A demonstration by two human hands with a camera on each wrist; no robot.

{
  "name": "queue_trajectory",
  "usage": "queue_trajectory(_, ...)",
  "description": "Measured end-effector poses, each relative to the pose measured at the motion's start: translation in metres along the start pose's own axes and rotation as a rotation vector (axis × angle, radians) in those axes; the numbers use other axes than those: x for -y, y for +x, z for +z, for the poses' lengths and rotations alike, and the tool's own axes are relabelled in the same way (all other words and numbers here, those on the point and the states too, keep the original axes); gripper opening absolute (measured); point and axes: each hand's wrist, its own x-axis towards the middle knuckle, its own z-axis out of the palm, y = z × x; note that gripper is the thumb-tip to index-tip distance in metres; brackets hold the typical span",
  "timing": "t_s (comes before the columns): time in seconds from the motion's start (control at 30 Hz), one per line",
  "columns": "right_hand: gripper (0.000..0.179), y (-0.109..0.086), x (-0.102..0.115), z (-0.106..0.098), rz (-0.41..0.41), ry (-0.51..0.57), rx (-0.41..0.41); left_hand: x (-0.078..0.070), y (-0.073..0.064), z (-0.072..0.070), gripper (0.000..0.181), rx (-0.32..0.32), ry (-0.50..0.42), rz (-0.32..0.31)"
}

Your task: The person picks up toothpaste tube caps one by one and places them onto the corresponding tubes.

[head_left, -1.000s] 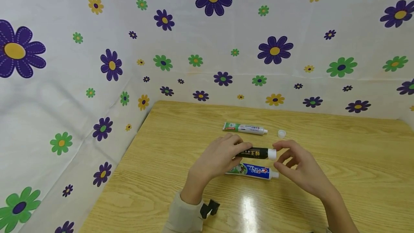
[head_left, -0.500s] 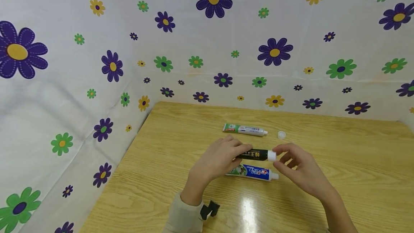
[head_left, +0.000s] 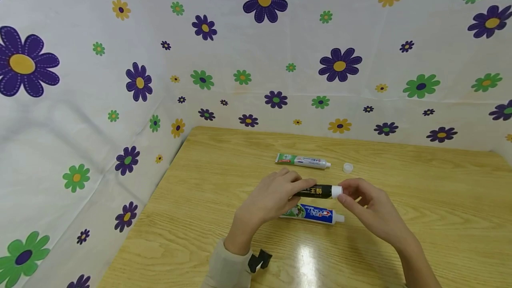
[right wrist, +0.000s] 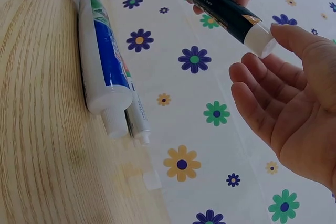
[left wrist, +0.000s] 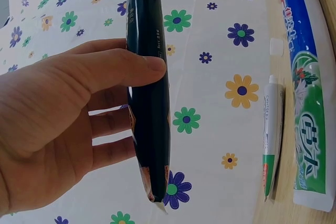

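Observation:
My left hand holds a black toothpaste tube above the table, thumb across one side and fingers behind it, as the left wrist view shows. The tube's white cap is on its right end, where my right hand pinches it between thumb and fingertips. In the right wrist view the thumb presses against the cap while the other fingers are loosely bent. Just nearer than the held tube lies a blue and green toothpaste tube, its white cap on and its left end hidden by the left hand.
Farther back on the wooden table lies a smaller green and white toothpaste tube, its nozzle bare. Right of that nozzle sits a loose white cap. A black strap piece is by the left sleeve. Flowered cloth walls the back and left.
My right hand's fingers have closed in on the white cap and shifted slightly around it. The left hand and the tubes stay nearly in place; the view tilts a little.

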Motion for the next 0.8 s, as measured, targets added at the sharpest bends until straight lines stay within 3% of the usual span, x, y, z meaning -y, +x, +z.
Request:
queue_trajectory(0.53, 0.013, 0.0002, -0.0005, -0.0001, 0.07, -0.006, 0.015, -0.0016, 0.0001, -0.0002, 0.047, 0.023, -0.029, -0.005)
queue_trajectory(0.8, 0.011, -0.0011, -0.0001, -0.0009, 0.061, -0.007, 0.007, -0.0026, 0.0008, 0.0, 0.05, 0.034, -0.035, 0.006)
